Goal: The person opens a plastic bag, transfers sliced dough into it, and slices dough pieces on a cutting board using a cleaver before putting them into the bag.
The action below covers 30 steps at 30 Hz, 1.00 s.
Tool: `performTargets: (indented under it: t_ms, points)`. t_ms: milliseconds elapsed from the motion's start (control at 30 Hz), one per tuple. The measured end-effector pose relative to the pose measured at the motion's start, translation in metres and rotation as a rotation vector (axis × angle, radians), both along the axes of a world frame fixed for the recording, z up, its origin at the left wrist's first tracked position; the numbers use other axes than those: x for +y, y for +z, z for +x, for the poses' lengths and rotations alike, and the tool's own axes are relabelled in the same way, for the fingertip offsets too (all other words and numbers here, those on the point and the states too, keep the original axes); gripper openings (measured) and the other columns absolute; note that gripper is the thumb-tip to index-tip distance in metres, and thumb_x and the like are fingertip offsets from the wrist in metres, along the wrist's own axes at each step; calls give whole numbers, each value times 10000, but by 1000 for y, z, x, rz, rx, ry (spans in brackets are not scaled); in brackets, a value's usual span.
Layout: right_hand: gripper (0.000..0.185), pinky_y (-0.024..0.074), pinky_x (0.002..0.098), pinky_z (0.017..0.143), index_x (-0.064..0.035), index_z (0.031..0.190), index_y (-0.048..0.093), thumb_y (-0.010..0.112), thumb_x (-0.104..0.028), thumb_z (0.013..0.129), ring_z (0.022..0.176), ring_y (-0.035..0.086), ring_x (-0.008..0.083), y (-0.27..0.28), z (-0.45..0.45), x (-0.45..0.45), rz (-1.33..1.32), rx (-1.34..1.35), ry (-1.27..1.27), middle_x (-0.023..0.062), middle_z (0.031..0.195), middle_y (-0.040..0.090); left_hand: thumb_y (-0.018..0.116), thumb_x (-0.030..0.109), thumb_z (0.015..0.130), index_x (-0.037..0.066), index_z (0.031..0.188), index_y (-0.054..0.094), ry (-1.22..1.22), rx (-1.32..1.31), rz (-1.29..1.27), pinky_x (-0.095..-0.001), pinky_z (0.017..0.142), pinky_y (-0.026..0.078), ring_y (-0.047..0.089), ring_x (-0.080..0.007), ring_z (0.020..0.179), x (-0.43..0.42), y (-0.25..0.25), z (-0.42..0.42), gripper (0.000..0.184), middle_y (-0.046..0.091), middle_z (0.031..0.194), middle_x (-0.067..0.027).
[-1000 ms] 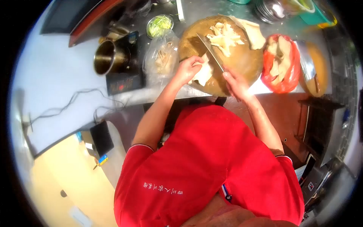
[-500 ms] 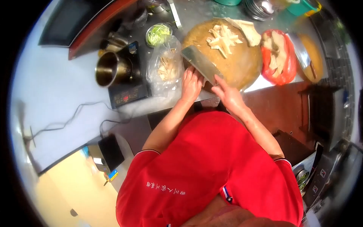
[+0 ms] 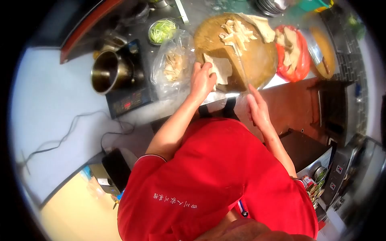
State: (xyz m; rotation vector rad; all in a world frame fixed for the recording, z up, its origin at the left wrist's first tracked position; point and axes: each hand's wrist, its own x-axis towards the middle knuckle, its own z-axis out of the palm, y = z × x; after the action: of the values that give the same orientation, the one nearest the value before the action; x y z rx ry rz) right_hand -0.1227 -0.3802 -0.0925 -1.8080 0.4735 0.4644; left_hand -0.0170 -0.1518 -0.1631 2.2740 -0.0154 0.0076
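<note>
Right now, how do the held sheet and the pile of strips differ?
The sheet is one broad piece; the pile is many narrower ones. The left hand grips the sheet; no hand touches the pile. The sheet is over the near left of the round board; the pile, toward its far edge. Both are pale.

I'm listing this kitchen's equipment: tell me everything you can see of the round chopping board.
The round chopping board is brown and looks wooden, partly shadowed. It lies flat on a metal-looking counter between a clear bag and a red bag. It bears pale cut strips toward the far side, a larger pale slab at the far-right edge and a flat piece at near left, touched by the left hand. The right hand holds a knife over it; contact is unclear.
</note>
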Motion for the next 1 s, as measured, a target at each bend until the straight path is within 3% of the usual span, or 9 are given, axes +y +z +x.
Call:
performTargets:
  t_ms: [67,167,200,433,533,633,667,800,1000]
  points:
    - [561,563,345,812,-72,1583,484,622,-302,1090,812,682,205,5,-1,0,-36,12,-9,143,994,730,737,124,886,16,1231,687,-22,-89,95,-454,848,550,675,-353,967,1,-16,-3,366,612,1059,-188]
    - [571,566,399,891,-78,1584,475,607,-335,1092,965,731,308,-2,-2,2,-155,-97,99,202,1091,759,709,107,950,-35,1254,640,14,444,-578,-347,643,562,684,-218,716,-8,-14,-14,342,605,1026,-128]
    - [577,563,423,918,-79,1581,474,604,-352,1090,1027,736,359,-2,-1,5,-196,-133,156,232,1127,758,676,61,981,-60,1324,609,-22,413,-574,-274,544,525,634,-134,597,-11,-14,-21,370,617,936,-74]
    - [603,570,522,843,-96,1557,475,603,-432,1073,980,722,468,-21,3,19,-477,-273,476,271,1056,748,631,23,931,-19,1258,646,64,457,-775,-323,553,527,680,-178,639,-11,-25,-21,330,672,811,-91]
    - [620,565,536,823,-87,1563,464,591,-446,1073,947,721,468,-28,0,16,-526,-271,477,259,1029,752,677,48,911,4,1159,688,-38,306,-364,-397,734,569,716,-263,866,-8,-13,-26,252,693,928,-137]
    - [631,567,535,818,-64,1562,460,584,-446,1075,931,718,475,-36,-3,14,-529,-315,470,269,1001,748,731,99,872,29,1096,723,-272,-305,324,-502,976,509,650,-339,1154,-3,-6,-41,234,690,1129,-177]
    - [632,568,536,809,-59,1560,461,585,-446,1075,917,718,477,-39,-3,14,-512,-355,457,272,984,746,759,136,838,45,1089,739,-287,-382,309,-551,1122,417,549,-339,1327,-3,-18,-45,268,657,1288,-164]
    - [637,568,544,774,-55,1563,453,591,-438,1072,865,717,486,-34,-1,22,-514,-351,474,282,928,739,741,166,871,61,1160,742,-570,-508,255,-559,1178,382,571,-350,1318,9,-32,-28,307,675,1293,-147]
    - [677,560,577,754,-69,1603,379,568,-454,1078,847,710,502,-39,-29,22,-588,-265,506,294,918,735,718,254,928,80,1255,733,-583,-539,198,-567,1217,342,573,-353,1337,5,-52,-21,371,678,1344,-132]
